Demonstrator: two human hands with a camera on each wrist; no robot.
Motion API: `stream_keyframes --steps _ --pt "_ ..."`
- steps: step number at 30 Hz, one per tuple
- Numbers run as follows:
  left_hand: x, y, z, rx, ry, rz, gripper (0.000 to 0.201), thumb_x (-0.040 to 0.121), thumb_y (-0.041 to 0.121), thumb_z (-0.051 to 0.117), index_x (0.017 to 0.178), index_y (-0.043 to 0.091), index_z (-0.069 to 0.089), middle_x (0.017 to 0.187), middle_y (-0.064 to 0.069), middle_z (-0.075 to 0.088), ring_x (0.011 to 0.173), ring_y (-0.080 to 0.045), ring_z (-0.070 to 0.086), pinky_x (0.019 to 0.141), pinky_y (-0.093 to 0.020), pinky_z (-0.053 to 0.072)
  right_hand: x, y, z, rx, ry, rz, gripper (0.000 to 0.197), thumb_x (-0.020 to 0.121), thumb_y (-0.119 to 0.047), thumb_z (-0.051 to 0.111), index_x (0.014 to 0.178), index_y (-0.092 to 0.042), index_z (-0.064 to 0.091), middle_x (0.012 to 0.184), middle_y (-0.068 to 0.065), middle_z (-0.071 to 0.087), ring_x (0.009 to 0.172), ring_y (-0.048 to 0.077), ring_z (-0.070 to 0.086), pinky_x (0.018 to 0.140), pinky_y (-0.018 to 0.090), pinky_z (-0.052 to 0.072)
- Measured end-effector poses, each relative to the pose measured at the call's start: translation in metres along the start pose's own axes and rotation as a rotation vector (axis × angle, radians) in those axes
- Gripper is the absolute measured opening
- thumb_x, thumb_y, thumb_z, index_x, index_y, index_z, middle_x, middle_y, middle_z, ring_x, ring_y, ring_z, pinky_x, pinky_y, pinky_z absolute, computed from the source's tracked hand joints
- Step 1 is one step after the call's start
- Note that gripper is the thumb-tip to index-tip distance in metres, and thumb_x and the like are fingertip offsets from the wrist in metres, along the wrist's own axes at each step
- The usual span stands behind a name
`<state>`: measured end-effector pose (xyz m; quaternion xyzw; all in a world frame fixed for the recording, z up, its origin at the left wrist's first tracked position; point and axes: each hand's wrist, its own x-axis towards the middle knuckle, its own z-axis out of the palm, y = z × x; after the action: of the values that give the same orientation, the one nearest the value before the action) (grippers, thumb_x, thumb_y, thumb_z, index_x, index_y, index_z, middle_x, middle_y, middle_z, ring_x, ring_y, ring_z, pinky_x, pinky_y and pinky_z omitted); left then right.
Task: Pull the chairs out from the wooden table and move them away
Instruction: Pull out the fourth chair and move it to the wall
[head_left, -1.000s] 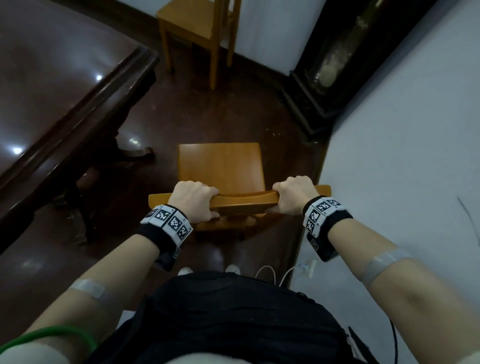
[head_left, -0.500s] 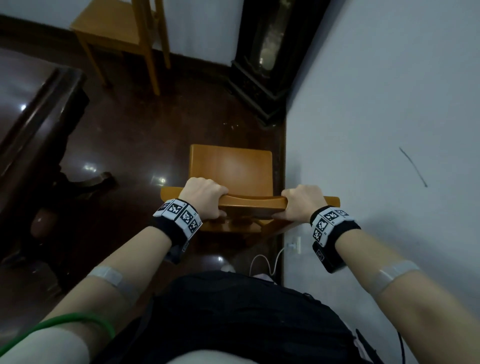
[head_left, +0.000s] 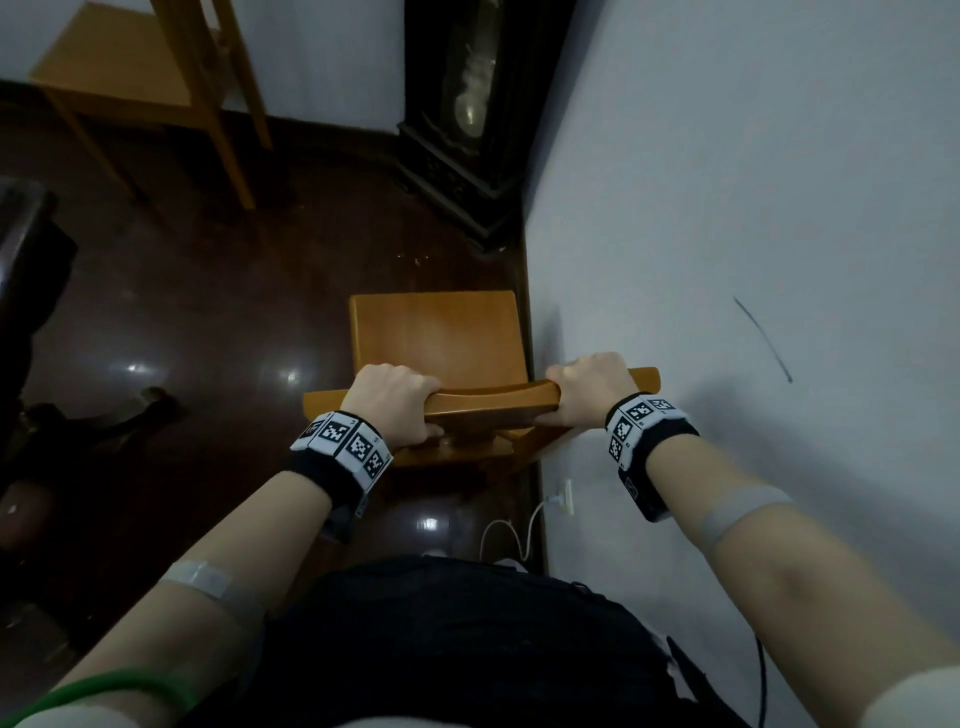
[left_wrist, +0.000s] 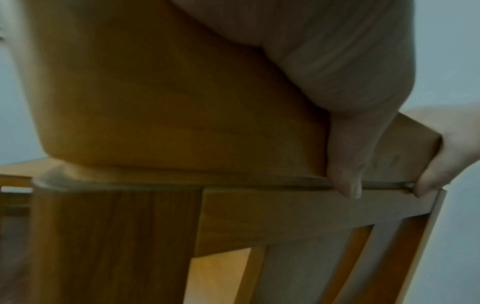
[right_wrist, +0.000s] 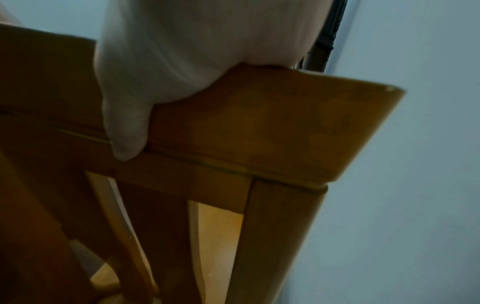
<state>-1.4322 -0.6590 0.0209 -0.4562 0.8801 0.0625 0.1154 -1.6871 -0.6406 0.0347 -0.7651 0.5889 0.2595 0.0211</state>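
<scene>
Honey-coloured wood, the chair (head_left: 436, 343) stands on the dark floor (head_left: 234, 312) just beside the white wall (head_left: 727, 208), well apart from the dark counter (head_left: 21, 249) at far left. Its top rail (head_left: 493, 402) runs left to right straight ahead of the person, seat pointing away. The left hand (head_left: 387, 397) and right hand (head_left: 589, 387) each curl round that rail, the right nearer the wall, so I judge any further shift must go leftward or back.

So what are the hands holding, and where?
Both hands, left hand and right hand, grip the wooden chair by the top rail of its backrest, one near each end.
</scene>
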Motion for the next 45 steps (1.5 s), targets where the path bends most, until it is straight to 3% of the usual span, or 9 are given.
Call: stream_keyframes --steps 6,9,13,17,26,32,42,45 --pt "0.038 0.004 -0.009 -0.006 0.017 -0.012 0.046 0.079 0.062 0.060 0.110 0.028 0.061 0.093 0.004 0.068 0.083 -0.019 0.064 0.066 -0.030 0.046 0.024 0.032 -0.004 -0.032 0.013 -0.002 0.051 0.080 -0.072 0.048 0.094 -0.024 0.055 0.083 -0.001 0.064 0.072 0.020 0.058 0.065 0.029 0.038" --pt "0.047 0.002 -0.010 -0.011 0.026 -0.011 0.046 0.079 0.061 0.061 0.110 0.027 0.061 0.092 0.004 0.068 0.082 -0.019 0.063 0.065 -0.029 0.043 0.032 0.037 -0.004 0.001 0.024 0.012 0.049 0.079 -0.072 0.049 0.090 -0.024 0.055 0.083 -0.001 0.065 0.069 0.019 0.054 0.065 0.029 0.038" --pt "0.049 0.000 -0.009 -0.014 0.028 -0.010 0.045 0.079 0.062 0.061 0.107 0.028 0.062 0.089 0.005 0.068 0.079 -0.018 0.063 0.067 -0.030 0.047 0.032 0.035 -0.004 0.103 0.030 0.050 0.046 0.077 -0.069 0.057 0.079 -0.024 0.051 0.073 -0.002 0.058 0.070 0.020 0.057 0.065 0.029 0.040" --pt "0.047 -0.003 -0.007 0.005 0.021 0.012 0.045 0.078 0.064 0.060 0.106 0.029 0.063 0.087 0.007 0.067 0.078 -0.017 0.062 0.065 -0.028 0.045 0.023 0.026 -0.003 0.153 0.017 0.094 0.047 0.074 -0.070 0.060 0.079 -0.024 0.053 0.070 -0.003 0.053 0.067 0.020 0.053 0.065 0.030 0.041" --pt "0.034 -0.005 -0.008 0.066 -0.011 0.070 0.047 0.075 0.068 0.059 0.108 0.035 0.062 0.087 0.009 0.068 0.079 -0.016 0.063 0.067 -0.030 0.049 -0.010 0.003 0.024 0.191 0.073 0.189 0.051 0.075 -0.073 0.053 0.092 -0.025 0.059 0.084 -0.001 0.066 0.080 0.021 0.064 0.068 0.030 0.042" --pt "0.032 0.000 -0.010 0.031 -0.016 0.033 0.044 0.076 0.064 0.063 0.109 0.035 0.062 0.089 0.008 0.067 0.083 -0.017 0.063 0.068 -0.029 0.044 -0.011 0.008 0.025 0.182 0.087 0.116 0.048 0.076 -0.073 0.048 0.083 -0.026 0.049 0.084 -0.002 0.067 0.079 0.020 0.064 0.067 0.031 0.043" --pt "0.030 0.045 -0.004 -0.004 0.021 0.052 0.042 0.078 0.061 0.061 0.106 0.030 0.062 0.091 0.005 0.068 0.083 -0.020 0.064 0.069 -0.032 0.045 -0.031 0.042 0.039 0.127 0.092 0.069 0.057 0.076 -0.076 0.047 0.093 -0.023 0.058 0.090 -0.001 0.069 0.082 0.022 0.064 0.069 0.031 0.042" --pt "0.030 0.058 -0.002 -0.027 0.015 0.059 0.038 0.079 0.059 0.061 0.101 0.028 0.061 0.090 0.005 0.067 0.081 -0.020 0.063 0.070 -0.032 0.047 -0.036 0.052 0.044 0.141 0.103 0.051 0.066 0.069 -0.082 0.033 0.090 -0.024 0.057 0.089 -0.003 0.069 0.079 0.020 0.064 0.067 0.029 0.040"
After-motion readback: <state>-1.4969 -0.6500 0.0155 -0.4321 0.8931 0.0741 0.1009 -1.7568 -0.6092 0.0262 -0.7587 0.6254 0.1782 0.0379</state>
